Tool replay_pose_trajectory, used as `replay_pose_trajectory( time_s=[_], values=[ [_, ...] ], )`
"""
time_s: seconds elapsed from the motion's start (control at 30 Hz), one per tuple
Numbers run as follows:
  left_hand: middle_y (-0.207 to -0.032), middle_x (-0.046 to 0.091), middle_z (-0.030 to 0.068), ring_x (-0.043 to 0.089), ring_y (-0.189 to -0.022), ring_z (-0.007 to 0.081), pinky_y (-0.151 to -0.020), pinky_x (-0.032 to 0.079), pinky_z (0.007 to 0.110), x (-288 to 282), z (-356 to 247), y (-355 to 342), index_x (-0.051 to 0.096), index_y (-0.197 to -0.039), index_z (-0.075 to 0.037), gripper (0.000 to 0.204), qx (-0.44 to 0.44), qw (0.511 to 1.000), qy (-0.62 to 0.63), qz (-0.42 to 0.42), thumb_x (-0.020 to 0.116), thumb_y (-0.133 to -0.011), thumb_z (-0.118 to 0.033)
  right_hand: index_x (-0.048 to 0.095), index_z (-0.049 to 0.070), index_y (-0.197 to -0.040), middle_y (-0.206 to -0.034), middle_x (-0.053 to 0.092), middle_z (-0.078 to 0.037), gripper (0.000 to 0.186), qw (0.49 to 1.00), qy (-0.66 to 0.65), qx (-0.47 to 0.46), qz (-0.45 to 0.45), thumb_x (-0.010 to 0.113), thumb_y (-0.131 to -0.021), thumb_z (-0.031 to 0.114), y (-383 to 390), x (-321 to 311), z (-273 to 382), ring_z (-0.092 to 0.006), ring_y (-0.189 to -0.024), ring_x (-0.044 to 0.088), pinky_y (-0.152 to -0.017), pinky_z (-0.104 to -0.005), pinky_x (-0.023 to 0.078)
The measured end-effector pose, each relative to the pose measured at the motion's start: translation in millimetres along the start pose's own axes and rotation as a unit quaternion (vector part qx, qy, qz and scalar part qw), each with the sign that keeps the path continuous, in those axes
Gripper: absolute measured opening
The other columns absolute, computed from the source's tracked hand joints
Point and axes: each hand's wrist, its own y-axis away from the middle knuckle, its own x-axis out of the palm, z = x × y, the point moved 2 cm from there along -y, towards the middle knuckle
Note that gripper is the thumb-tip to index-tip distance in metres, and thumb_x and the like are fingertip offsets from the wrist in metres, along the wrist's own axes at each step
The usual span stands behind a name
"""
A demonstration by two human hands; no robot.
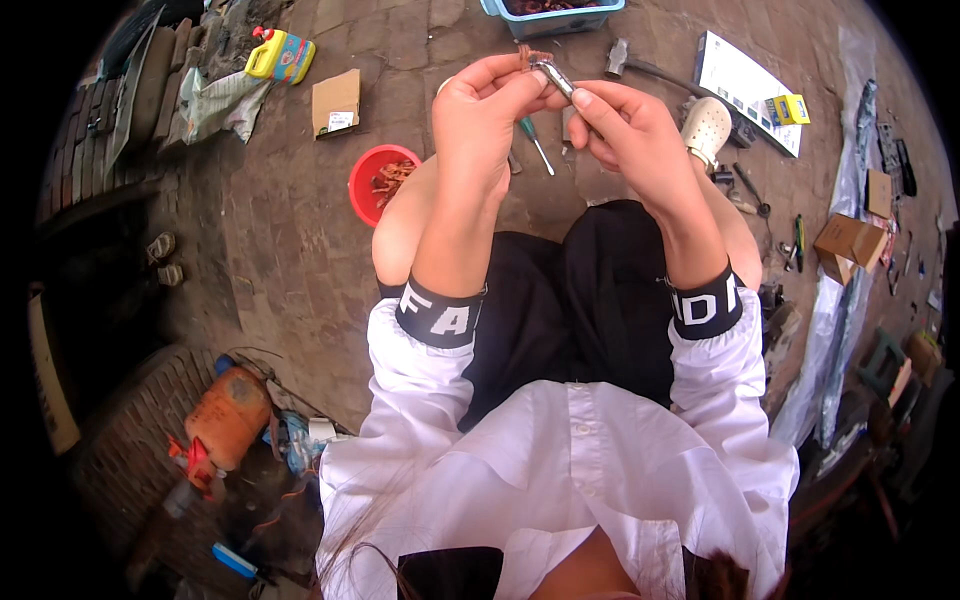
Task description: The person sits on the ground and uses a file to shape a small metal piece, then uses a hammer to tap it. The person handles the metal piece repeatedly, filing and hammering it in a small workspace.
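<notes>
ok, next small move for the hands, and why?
I'd probably turn the silvery metal piece slightly with the right hand while the left hand steadies it: both hands' fingers are on it, and a reddish-brown bit shows at its far end. Can't tell if they're joined.

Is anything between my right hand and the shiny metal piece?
Nothing visible: the right hand has its fingertips on the lower end of the shiny metal piece. The left hand is at the other end, leaving that grip unobstructed.
</notes>
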Motion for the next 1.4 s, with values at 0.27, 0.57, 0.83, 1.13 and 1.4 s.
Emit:
replay_pose_trajectory(
  time_s=[0.27, 0.57, 0.83, 1.13, 1.4],
  values=[
    [-0.094, 0.070, 0.0131, 0.070, -0.084, 0.0186, -0.079, 0.057, 0.027, -4, 2, -1, 0.064, -0.106, 0.008, 0.022, 0.017, 1.000, -0.001, -0.003, 0.067, -0.085, 0.001, 0.069, 0.001, -0.105, -0.066, 0.064, 0.000, 0.019, 0.965, 0.208, -0.132, -0.093, 0.058, -0.096, 0.014, 3, 8, 1, -0.0049, -0.052, 0.049, -0.048, -0.0227, 0.038],
    [-0.089, 0.071, 0.0142, 0.070, -0.079, 0.0171, -0.071, 0.057, 0.026, 1, 2, 0, 0.064, -0.104, 0.010, 0.019, 0.053, 0.998, -0.016, -0.029, 0.064, -0.085, 0.004, 0.068, 0.001, -0.101, -0.067, 0.067, -0.006, 0.016, 0.918, 0.303, -0.211, -0.146, 0.059, -0.092, 0.012, 3, 12, 0, -0.0150, -0.056, 0.061, -0.055, -0.0272, 0.047],
    [-0.090, 0.070, 0.0127, 0.069, -0.078, 0.0162, -0.073, 0.056, 0.026, -2, 0, -1, 0.064, -0.104, 0.008, 0.019, 0.056, 0.997, -0.007, -0.050, 0.064, -0.086, 0.004, 0.059, 0.005, -0.127, -0.085, 0.070, -0.007, 0.034, 0.953, 0.257, -0.163, -0.014, 0.052, -0.093, 0.005, 4, 7, -5, -0.0133, -0.063, 0.062, -0.059, -0.0281, 0.049],
    [-0.091, 0.070, 0.0133, 0.070, -0.080, 0.0170, -0.072, 0.057, 0.027, -2, 0, 0, 0.063, -0.103, 0.008, 0.018, 0.044, 0.998, -0.002, -0.054, 0.064, -0.086, 0.003, 0.059, 0.006, -0.127, -0.083, 0.071, -0.006, 0.033, 0.960, 0.264, -0.094, -0.015, 0.052, -0.095, 0.007, 11, 10, 10, -0.0139, -0.051, 0.059, -0.053, -0.0285, 0.049],
    [-0.090, 0.070, 0.0137, 0.070, -0.079, 0.0173, -0.071, 0.057, 0.026, -3, 1, -1, 0.064, -0.103, 0.009, 0.018, 0.055, 0.998, -0.022, -0.030, 0.064, -0.085, 0.004, 0.065, 0.004, -0.116, -0.074, 0.069, -0.004, 0.024, 0.952, 0.291, -0.089, -0.033, 0.052, -0.096, 0.011, 11, 7, 13, -0.0133, -0.047, 0.056, -0.048, -0.0279, 0.046]
  ],
)
